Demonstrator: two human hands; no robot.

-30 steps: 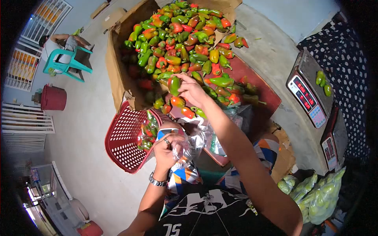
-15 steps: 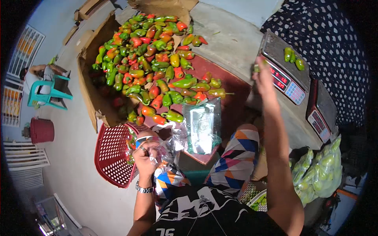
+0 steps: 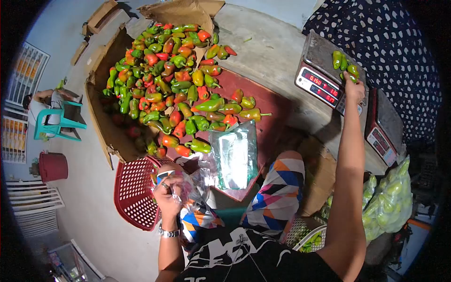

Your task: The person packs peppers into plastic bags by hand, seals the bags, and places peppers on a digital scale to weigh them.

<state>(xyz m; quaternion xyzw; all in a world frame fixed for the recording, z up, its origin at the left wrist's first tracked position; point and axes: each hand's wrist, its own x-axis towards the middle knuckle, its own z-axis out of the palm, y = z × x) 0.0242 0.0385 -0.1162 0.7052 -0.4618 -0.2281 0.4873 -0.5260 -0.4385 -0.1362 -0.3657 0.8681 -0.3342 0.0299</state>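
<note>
My left hand [image 3: 168, 195] is closed on a crumpled clear plastic bag [image 3: 190, 190] above my left knee. At the far right, my right hand [image 3: 354, 89] reaches over the digital scale [image 3: 314, 56], fingers closed round a green pepper [image 3: 347, 78]. Several other green peppers [image 3: 339, 60] lie on the scale's plate, right beside my fingertips. Red digits glow on the scale's display [image 3: 319, 83]. A stack of flat clear plastic bags [image 3: 233, 157] lies on the red board [image 3: 277, 108] in front of me.
A torn cardboard box [image 3: 105, 89] spills a heap of red and green peppers [image 3: 164, 70]. Below it stands a red basket [image 3: 136, 195]. A second scale [image 3: 383, 127] and filled bags of green peppers [image 3: 387, 202] are at right. A person sits on a green chair [image 3: 56, 117].
My right hand has moved right and forward, from the scale's near left edge to the peppers on its plate. The left hand keeps the bag, and the view has shifted slightly.
</note>
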